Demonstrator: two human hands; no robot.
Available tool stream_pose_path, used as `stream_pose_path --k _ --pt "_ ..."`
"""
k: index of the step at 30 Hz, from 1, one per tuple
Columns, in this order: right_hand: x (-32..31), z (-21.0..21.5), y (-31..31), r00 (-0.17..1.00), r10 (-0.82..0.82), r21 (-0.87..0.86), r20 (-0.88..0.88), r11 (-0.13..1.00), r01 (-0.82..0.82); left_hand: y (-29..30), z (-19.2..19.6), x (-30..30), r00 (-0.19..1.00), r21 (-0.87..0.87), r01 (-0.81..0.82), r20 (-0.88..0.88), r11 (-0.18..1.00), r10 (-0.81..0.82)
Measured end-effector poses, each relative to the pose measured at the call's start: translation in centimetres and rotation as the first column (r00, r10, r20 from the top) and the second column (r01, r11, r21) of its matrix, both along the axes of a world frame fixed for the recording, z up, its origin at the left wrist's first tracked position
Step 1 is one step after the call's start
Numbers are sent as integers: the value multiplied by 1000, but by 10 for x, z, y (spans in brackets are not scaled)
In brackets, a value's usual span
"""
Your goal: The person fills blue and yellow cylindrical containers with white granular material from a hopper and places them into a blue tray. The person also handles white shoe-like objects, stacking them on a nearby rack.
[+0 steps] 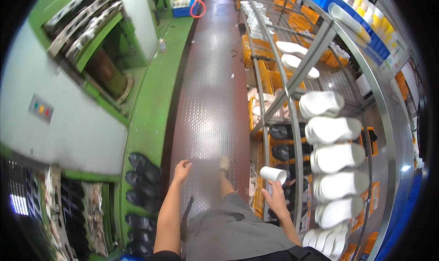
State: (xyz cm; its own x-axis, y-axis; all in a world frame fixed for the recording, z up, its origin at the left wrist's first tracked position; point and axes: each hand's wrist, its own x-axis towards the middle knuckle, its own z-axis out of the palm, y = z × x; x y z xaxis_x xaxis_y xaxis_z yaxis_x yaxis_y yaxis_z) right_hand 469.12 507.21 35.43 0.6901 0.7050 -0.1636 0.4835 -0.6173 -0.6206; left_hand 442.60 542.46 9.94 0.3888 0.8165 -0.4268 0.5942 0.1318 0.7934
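So my right hand is holding a white cylinder, lying sideways by the rack, fingers at its lower side. Left hand is half-curled over the walkway; can't tell if it's gripping anything. There's a label with green print upper right, too small to read. Tread-plate walkway runs open ahead, green ledge edging the left, white soles stacked along the rack's right side.

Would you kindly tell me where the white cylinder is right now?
In the head view, the white cylinder is right of centre, touching the right hand, beside the metal rack.
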Motion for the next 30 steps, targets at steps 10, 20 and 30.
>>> stream_pose_path --k 10,20,30 --pt "271 42 365 973 221 231 66 945 -230 104 -71 -14 746 -35 331 -603 943 -284" --pt "515 26 688 937 348 52 24 936 -349 401 -45 274 826 -421 -261 -564 869 -25" --pt "770 -3 915 935 80 251 -345 968 10 834 94 890 848 -118 529 119 840 -517"
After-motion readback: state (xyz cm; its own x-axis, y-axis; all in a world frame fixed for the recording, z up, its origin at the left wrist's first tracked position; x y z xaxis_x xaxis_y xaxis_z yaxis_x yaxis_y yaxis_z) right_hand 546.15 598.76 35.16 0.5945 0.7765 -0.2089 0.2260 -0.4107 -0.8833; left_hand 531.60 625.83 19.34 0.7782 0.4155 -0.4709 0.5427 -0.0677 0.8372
